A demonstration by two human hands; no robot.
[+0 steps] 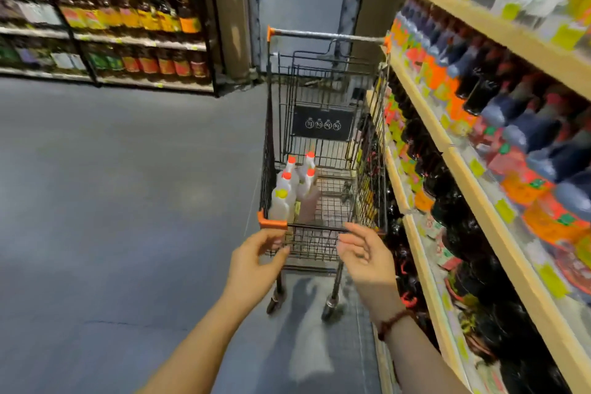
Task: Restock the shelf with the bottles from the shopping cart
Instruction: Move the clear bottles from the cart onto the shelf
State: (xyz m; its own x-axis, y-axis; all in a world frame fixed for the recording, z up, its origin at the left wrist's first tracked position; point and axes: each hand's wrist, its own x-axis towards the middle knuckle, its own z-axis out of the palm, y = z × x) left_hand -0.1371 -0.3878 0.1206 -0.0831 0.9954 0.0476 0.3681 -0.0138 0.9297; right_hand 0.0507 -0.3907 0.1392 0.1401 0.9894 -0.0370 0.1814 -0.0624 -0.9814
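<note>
- Left hand (256, 261), right hand (364, 261): fingers loosely curled, empty, just short of cart (316, 226) rim.
- Bottles (291, 189): upright in cart's near-left corner, untouched.
- Step, by guess: start of a pick; nothing bound for shelf (415, 96) yet.
- Next: over rim, grip one neck, lift clear of wire.

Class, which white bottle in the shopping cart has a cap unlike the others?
The bottle in the cart's near left corner, closest to the hands: its cap is yellow, while the other bottles behind it have orange caps.
</note>
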